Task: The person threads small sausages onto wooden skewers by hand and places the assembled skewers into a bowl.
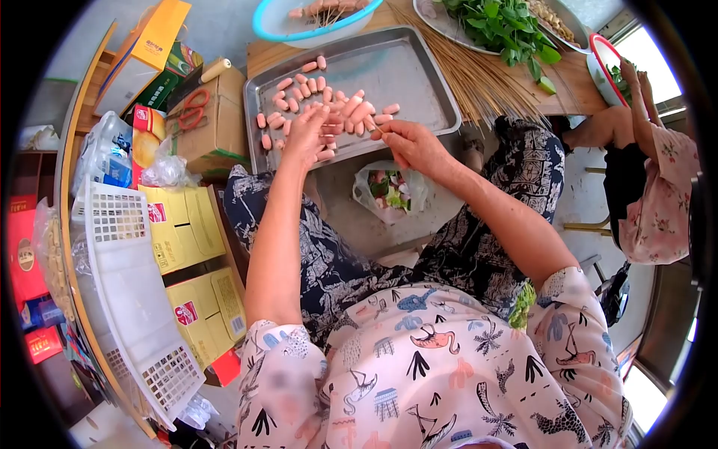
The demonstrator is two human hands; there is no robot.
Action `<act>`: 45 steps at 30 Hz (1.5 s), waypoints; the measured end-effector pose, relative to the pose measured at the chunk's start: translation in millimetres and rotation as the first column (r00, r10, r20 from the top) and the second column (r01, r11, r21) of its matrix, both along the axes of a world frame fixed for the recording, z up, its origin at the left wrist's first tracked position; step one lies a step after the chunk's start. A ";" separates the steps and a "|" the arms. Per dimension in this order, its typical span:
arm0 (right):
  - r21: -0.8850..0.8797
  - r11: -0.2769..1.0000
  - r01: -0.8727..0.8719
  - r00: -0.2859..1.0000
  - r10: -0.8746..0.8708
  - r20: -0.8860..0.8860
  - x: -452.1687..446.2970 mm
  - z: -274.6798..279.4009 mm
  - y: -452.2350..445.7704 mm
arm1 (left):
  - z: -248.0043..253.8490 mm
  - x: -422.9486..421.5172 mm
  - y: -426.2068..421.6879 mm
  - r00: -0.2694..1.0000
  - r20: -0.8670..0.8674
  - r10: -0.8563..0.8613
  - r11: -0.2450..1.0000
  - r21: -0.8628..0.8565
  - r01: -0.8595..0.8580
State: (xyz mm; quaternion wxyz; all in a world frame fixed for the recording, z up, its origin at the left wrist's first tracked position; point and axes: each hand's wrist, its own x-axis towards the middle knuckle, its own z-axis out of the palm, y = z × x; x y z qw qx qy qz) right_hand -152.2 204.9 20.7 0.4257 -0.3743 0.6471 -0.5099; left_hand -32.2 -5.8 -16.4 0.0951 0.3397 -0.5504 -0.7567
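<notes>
My right hand [410,144] pinches a bamboo skewer [378,130] just past the near edge of the metal tray. At the skewer's far end is a cluster of small pink sausages [360,111], seemingly threaded on it. Over the tray's near left part, my left hand [308,136] is held with its fingers apart, close to loose sausages [296,93]; its palm is partly hidden. Many more of these short sausages lie scattered in the metal tray [437,90]. A bundle of bare bamboo skewers [467,82] rests along the tray's right side.
A blue-rimmed bowl [299,37] with skewered sausages stands behind the tray. Leafy greens [508,26] lie at right. Below hangs a plastic bag [407,202] of scraps. Cartons [217,123] and a white basket [134,292] crowd the left. Another person [658,179] sits at right.
</notes>
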 end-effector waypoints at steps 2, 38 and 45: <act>0.002 1.000 0.008 1.000 -0.008 -0.006 -2.1 -0.4 0.7 | -10.5 1.4 -9.3 0.978 0.209 -0.028 0.935 -0.340 0.099; -0.011 0.997 -0.070 0.997 0.070 0.017 0.6 7.7 7.6 | -16.4 11.1 -32.3 0.961 -0.252 0.110 0.951 0.307 -0.029; -0.001 0.996 -0.086 0.996 0.086 0.017 1.3 5.1 6.6 | -10.8 10.4 -23.9 0.947 -0.285 0.151 0.958 0.278 -0.069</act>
